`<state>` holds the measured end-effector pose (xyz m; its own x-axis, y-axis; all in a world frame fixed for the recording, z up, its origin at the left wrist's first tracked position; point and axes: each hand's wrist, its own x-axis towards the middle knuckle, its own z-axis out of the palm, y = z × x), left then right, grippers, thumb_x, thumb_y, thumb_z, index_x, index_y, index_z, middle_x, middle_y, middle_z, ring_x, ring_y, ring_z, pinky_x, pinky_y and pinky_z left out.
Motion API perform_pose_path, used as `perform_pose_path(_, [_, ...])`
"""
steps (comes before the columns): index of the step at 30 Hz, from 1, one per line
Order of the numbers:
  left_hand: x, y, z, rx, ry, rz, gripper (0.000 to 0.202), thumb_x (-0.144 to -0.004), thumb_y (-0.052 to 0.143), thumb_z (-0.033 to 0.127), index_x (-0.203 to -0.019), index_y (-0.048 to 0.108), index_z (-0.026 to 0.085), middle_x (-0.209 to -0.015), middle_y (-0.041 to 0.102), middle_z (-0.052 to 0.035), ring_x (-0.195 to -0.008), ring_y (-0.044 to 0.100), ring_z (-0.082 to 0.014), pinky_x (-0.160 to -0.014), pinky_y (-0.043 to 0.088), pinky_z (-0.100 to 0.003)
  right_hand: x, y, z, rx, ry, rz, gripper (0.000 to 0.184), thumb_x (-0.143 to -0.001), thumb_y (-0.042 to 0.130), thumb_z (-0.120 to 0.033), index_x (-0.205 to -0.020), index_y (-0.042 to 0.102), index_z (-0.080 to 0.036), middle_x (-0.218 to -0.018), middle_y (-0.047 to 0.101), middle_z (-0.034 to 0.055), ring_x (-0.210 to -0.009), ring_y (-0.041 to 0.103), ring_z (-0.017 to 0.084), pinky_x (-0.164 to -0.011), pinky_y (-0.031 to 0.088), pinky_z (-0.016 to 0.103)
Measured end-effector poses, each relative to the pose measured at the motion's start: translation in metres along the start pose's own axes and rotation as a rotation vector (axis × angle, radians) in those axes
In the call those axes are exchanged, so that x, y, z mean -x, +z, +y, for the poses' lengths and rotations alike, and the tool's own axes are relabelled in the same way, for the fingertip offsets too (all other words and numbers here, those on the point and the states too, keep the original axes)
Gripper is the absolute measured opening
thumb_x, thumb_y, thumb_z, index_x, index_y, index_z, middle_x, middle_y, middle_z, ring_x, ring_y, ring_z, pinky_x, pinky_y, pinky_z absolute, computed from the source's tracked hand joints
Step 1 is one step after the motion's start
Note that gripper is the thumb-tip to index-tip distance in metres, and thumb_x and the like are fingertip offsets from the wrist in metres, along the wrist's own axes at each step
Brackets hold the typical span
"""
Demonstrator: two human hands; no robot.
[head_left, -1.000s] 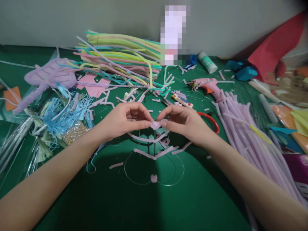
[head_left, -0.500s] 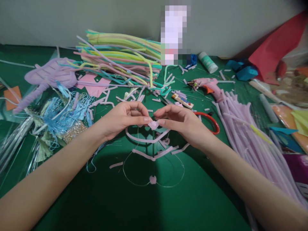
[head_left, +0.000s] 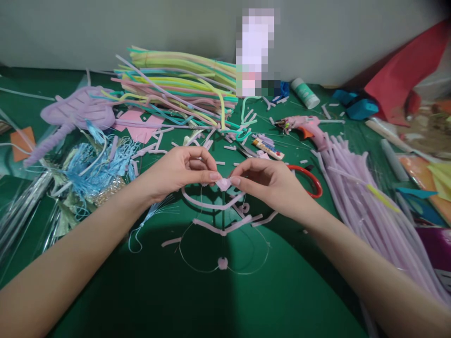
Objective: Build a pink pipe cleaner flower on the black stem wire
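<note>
My left hand (head_left: 179, 171) and my right hand (head_left: 268, 180) meet above the green table (head_left: 282, 291), both pinching a small pink fuzzy knot (head_left: 223, 183) at the top of a wire-and-pipe-cleaner frame. Below the knot hang two curved pale purple pipe-cleaner pieces (head_left: 214, 205) on a thin upright stem. Lower down, a thin wire loop (head_left: 225, 266) with a second pink knot (head_left: 222, 263) rests near the table. Fingers of both hands are closed round the top knot.
A heap of coloured pipe cleaners (head_left: 176, 89) lies at the back. A bundle of pale purple ones (head_left: 362, 197) runs down the right. A pink glue gun (head_left: 303, 124), red-handled scissors (head_left: 310, 180), a glue stick (head_left: 305, 92), blue tassels (head_left: 91, 164) and coloured paper (head_left: 405, 70) surround the hands.
Both hands have shifted slightly and pinched closer together on the pink knot; the frame hangs a little lower in view.
</note>
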<state>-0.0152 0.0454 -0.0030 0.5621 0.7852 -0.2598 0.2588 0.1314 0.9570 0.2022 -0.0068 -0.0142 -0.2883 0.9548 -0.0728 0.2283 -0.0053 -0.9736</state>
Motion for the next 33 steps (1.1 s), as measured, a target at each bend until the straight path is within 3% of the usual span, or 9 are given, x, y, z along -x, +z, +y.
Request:
perform_pose_path(10, [0.001,0.001,0.002,-0.019,0.014,0.013,0.029,-0.071,0.082,0.041,-0.076,0.064,0.018,-0.068,0.069,-0.0009,-0.066,0.067,-0.0148,-0.065,0.055,-0.027,-0.001,0.001,-0.002,-0.026,-0.01,-0.004,0.018,-0.085,0.068,-0.037,-0.089,0.067,-0.019,-0.085,0.071,0.003,-0.073,0.064,0.014,-0.064,0.052,0.026])
perform_pose_path(19, [0.002,0.001,0.001,-0.029,0.023,-0.016,0.02,-0.075,0.079,0.032,-0.084,0.067,0.018,-0.08,0.072,-0.0017,-0.082,0.071,-0.017,-0.079,0.057,-0.03,-0.003,0.001,0.0,-0.073,0.034,0.003,0.023,-0.082,0.072,-0.04,-0.09,0.067,-0.02,-0.087,0.072,0.0026,-0.076,0.066,0.014,-0.067,0.054,0.027])
perform_pose_path(25, [0.003,0.004,0.005,-0.099,0.063,-0.048,0.018,-0.076,0.076,0.031,-0.087,0.069,0.019,-0.089,0.073,-0.0033,-0.085,0.07,-0.0183,-0.08,0.057,-0.032,0.001,-0.002,-0.002,0.055,-0.116,0.099,0.02,-0.077,0.077,-0.032,-0.09,0.067,-0.02,-0.092,0.07,0.0036,-0.084,0.066,0.017,-0.073,0.057,0.03])
perform_pose_path(29, [0.005,0.005,0.007,-0.119,0.065,-0.047,0.018,-0.076,0.076,0.031,-0.087,0.069,0.019,-0.089,0.073,-0.0031,-0.083,0.07,-0.0181,-0.078,0.058,-0.032,0.007,-0.007,-0.008,0.2,-0.213,0.059,0.014,-0.082,0.071,-0.026,-0.095,0.067,-0.022,-0.097,0.07,0.0047,-0.09,0.067,0.02,-0.078,0.058,0.034])
perform_pose_path(33, [0.006,0.004,0.008,-0.112,0.059,-0.042,0.017,-0.076,0.076,0.029,-0.087,0.069,0.018,-0.087,0.073,-0.0026,-0.081,0.069,-0.017,-0.076,0.057,-0.029,0.012,-0.011,-0.011,0.302,-0.253,0.017,0.021,-0.084,0.066,-0.016,-0.102,0.067,-0.025,-0.105,0.07,0.0038,-0.092,0.067,0.02,-0.082,0.057,0.035])
